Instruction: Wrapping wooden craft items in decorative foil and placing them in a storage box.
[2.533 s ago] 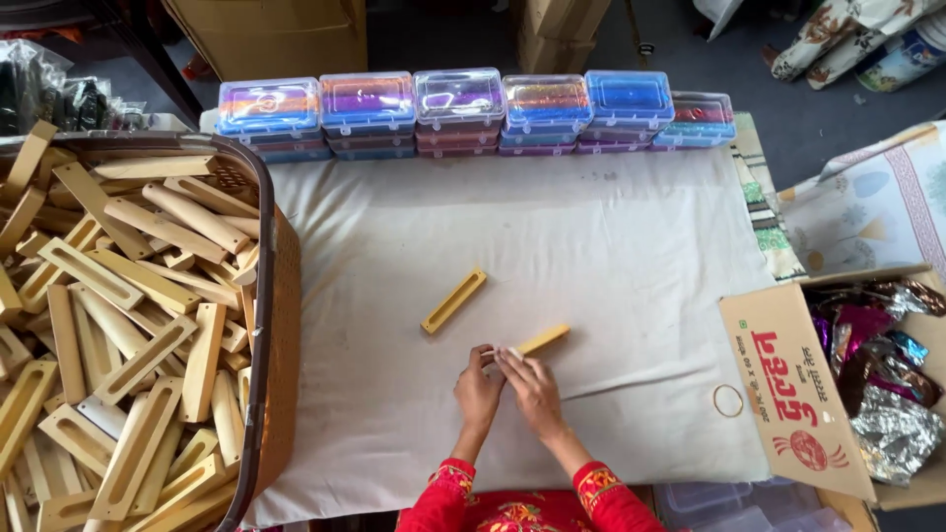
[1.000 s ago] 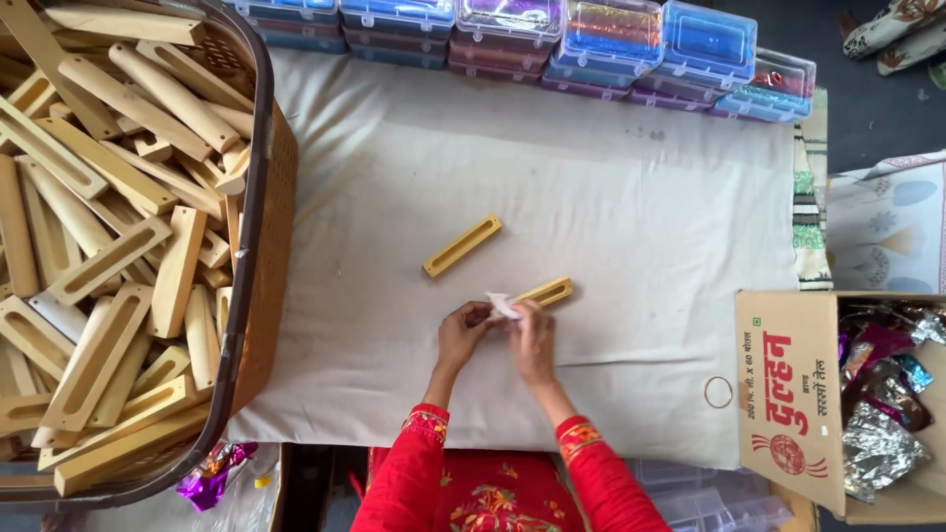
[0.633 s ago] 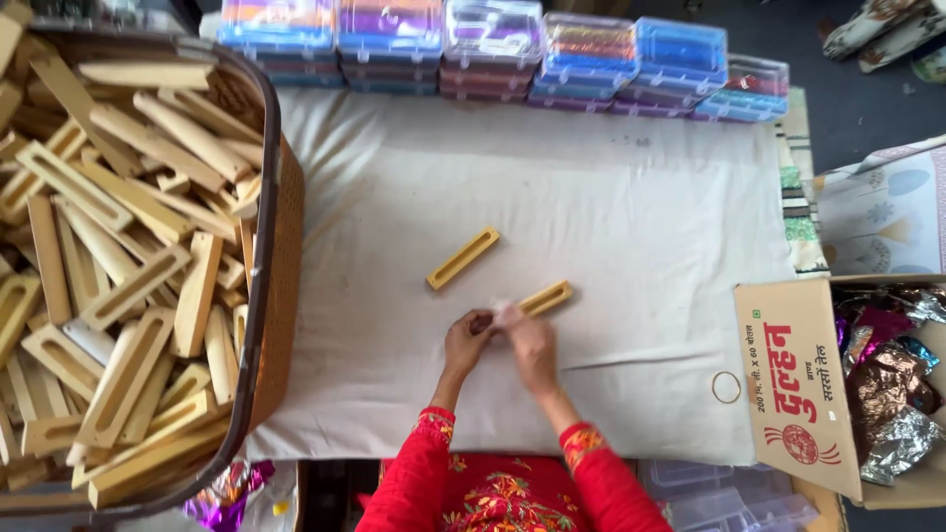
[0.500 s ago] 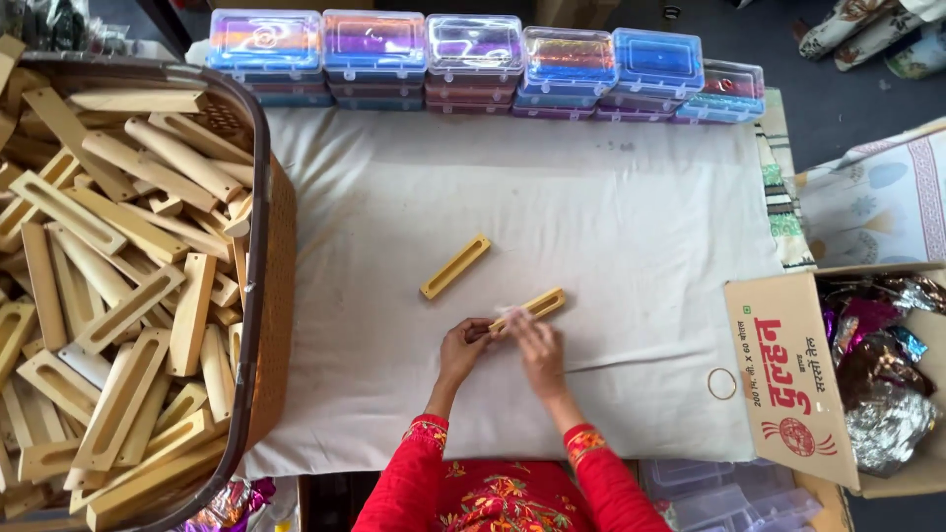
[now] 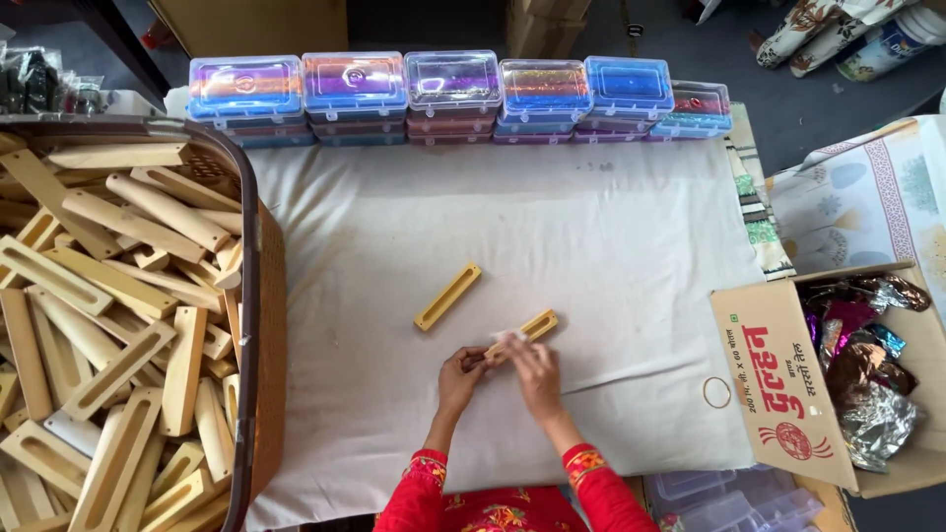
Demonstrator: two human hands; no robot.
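A yellow slotted wooden piece lies on the white cloth in front of me. My left hand pinches its near end. My right hand presses a small white scrap against the same end. A second yellow slotted piece lies free on the cloth, up and to the left of my hands. Both my sleeves are red with embroidery.
A large brown basket full of pale slotted wooden pieces stands at the left. Stacked clear plastic boxes line the far edge. An open cardboard box with shiny foil wrappers sits at the right, a rubber band beside it.
My hands stayed on the near end of the yellow piece, working the white scrap against it. The view shifted as my head moved; the free piece did not move.
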